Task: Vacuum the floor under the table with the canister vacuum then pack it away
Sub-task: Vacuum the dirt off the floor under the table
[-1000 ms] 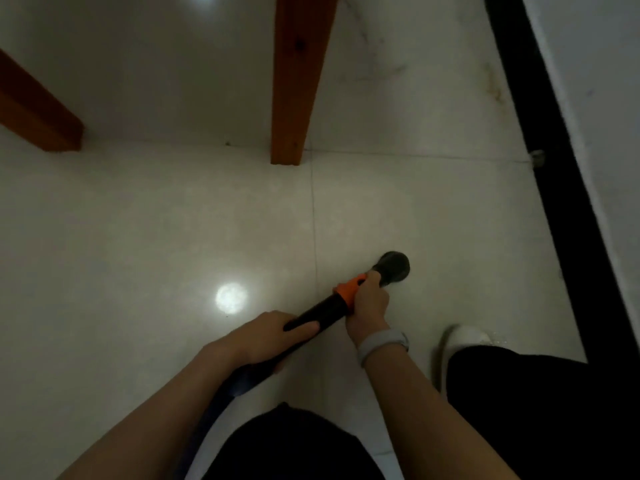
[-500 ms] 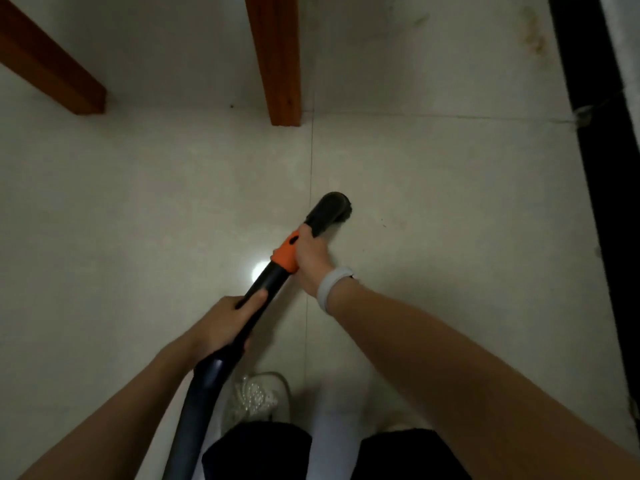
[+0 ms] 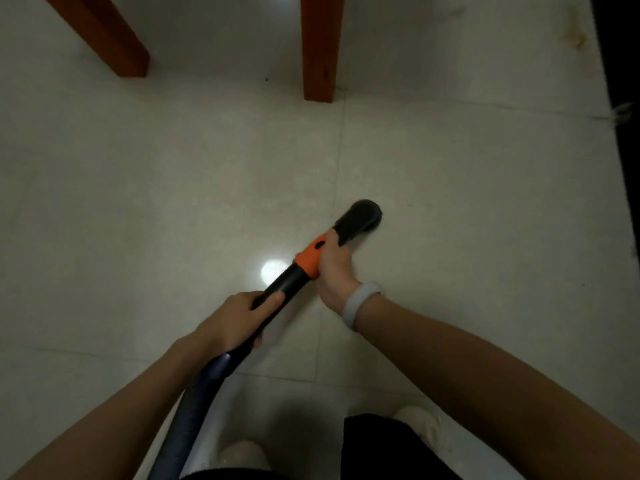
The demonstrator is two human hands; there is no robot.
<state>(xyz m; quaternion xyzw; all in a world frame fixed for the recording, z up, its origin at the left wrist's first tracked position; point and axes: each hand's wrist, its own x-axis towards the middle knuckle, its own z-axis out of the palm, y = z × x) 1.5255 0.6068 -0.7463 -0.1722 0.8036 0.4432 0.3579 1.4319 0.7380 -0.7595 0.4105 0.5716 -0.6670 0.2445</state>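
Two hands grasping vacuum wand (image 3: pixel 284 289), left hand (image 3: pixel 239 320) behind, right hand (image 3: pixel 334 268) at orange collar (image 3: pixel 310 259), nozzle (image 3: pixel 360 220) ahead

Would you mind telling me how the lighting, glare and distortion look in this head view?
Head view: dim overall, with one bright round glare spot on the glossy floor beside the wand; wide-angle distortion splays the table legs outward; the nozzle and both forearms look slightly soft.
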